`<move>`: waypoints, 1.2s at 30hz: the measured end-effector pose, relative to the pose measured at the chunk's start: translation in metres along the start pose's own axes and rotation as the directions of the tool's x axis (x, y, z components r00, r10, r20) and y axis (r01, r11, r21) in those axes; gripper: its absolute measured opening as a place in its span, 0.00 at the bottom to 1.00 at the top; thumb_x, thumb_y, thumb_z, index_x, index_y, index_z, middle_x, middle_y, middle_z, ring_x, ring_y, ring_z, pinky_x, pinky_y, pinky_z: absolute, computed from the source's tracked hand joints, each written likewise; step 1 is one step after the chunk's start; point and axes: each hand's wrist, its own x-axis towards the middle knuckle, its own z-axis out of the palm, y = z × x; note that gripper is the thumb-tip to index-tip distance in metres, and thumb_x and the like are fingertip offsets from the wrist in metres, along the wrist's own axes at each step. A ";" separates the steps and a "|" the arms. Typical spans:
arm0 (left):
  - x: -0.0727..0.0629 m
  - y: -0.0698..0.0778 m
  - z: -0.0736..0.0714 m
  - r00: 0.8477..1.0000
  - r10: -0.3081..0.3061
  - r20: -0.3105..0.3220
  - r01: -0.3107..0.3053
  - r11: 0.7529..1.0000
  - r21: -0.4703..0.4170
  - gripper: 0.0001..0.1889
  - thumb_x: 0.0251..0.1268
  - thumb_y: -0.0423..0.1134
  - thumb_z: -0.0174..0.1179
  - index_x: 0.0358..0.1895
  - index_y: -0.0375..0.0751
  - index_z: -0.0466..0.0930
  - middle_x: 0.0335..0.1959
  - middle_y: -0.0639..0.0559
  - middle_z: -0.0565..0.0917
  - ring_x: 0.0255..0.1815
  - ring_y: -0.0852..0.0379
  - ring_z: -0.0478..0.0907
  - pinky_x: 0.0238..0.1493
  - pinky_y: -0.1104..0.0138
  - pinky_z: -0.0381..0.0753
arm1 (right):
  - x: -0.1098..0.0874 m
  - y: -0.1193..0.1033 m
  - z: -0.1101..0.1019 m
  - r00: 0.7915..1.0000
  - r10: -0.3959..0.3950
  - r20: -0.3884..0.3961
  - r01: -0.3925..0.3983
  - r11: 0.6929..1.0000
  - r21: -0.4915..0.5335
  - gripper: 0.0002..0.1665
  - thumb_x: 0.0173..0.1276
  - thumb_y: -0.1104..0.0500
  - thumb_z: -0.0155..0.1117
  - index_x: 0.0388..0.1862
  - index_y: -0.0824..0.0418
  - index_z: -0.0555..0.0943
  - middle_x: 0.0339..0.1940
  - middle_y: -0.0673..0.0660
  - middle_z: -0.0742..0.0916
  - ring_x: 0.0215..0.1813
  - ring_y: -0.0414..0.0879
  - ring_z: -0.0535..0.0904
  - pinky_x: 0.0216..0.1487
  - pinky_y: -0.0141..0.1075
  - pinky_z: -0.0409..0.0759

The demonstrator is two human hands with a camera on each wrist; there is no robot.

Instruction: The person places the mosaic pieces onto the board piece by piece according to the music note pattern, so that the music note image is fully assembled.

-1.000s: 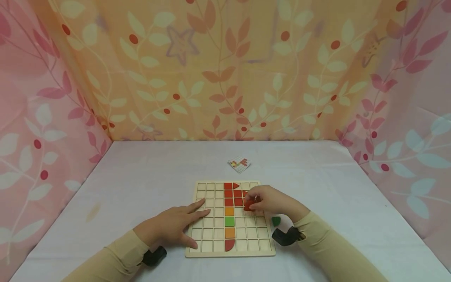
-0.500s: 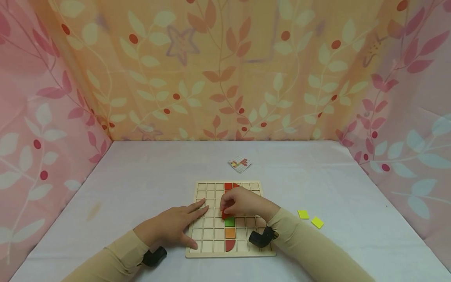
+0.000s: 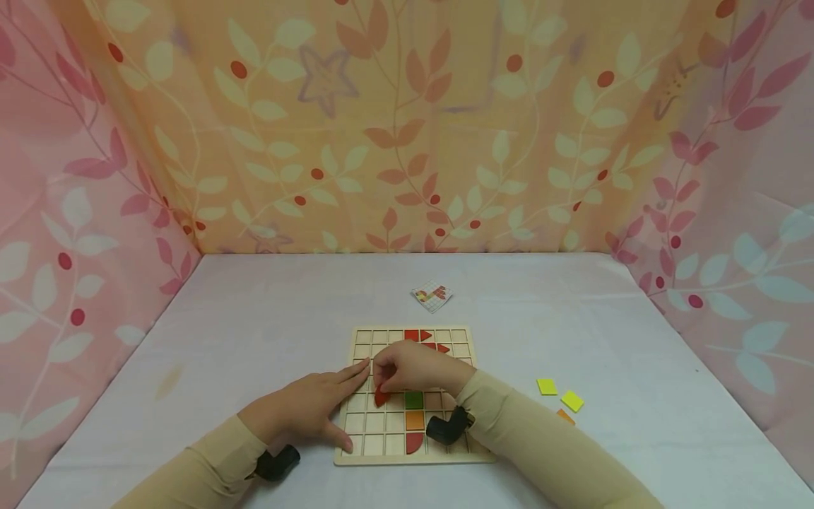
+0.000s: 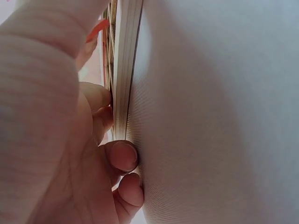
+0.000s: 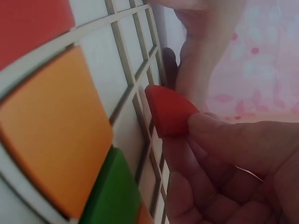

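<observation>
My right hand (image 3: pixel 413 366) pinches a red quarter-circle tile (image 5: pixel 170 112) between thumb and fingers. In the right wrist view the tile is tilted over bare cells of the wooden grid board (image 3: pixel 413 460). My left hand (image 3: pixel 302 410) rests at the board's left edge with fingers stretched out and the thumb by the near corner. In the left wrist view, two fingertips (image 4: pixel 124 156) lie against the cloth beside the board. Below my right hand run a green tile (image 3: pixel 414 401), an orange square (image 3: pixel 415 420) and another red quarter-circle (image 3: pixel 415 443); the hand hides part of the rows behind.
Red triangles (image 3: pixel 443 348) and a red square (image 3: pixel 411 335) sit in the board's far rows. A small pattern card (image 3: pixel 432 295) lies beyond it. To the right are yellow squares (image 3: pixel 546 387) and an orange piece (image 3: pixel 566 417), partly covered by my right sleeve.
My right hand has moved left across the board, carrying the red quarter-circle tile from the right side. The yellow squares and orange piece have come into view. My left hand stays put.
</observation>
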 end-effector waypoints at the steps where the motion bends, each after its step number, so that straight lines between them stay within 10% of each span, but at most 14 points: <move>1: 0.000 0.000 0.000 1.000 0.001 0.001 -0.001 1.000 0.002 0.60 0.35 0.77 0.52 0.73 0.49 0.43 0.74 0.56 0.44 0.69 0.50 0.56 0.62 0.52 0.61 | 0.001 0.000 0.000 1.000 -0.001 0.005 0.001 1.000 0.000 0.09 0.56 0.65 0.66 0.24 0.51 0.80 0.23 0.42 0.80 0.29 0.33 0.73 0.33 0.26 0.73; 36: 0.001 -0.001 0.001 1.000 -0.002 0.016 0.001 1.000 0.009 0.60 0.36 0.77 0.51 0.73 0.47 0.42 0.74 0.55 0.43 0.69 0.50 0.55 0.60 0.51 0.62 | 0.002 -0.001 0.004 0.994 0.101 0.035 -0.098 0.991 -0.089 0.12 0.55 0.66 0.66 0.27 0.49 0.87 0.24 0.37 0.84 0.27 0.33 0.71 0.29 0.26 0.70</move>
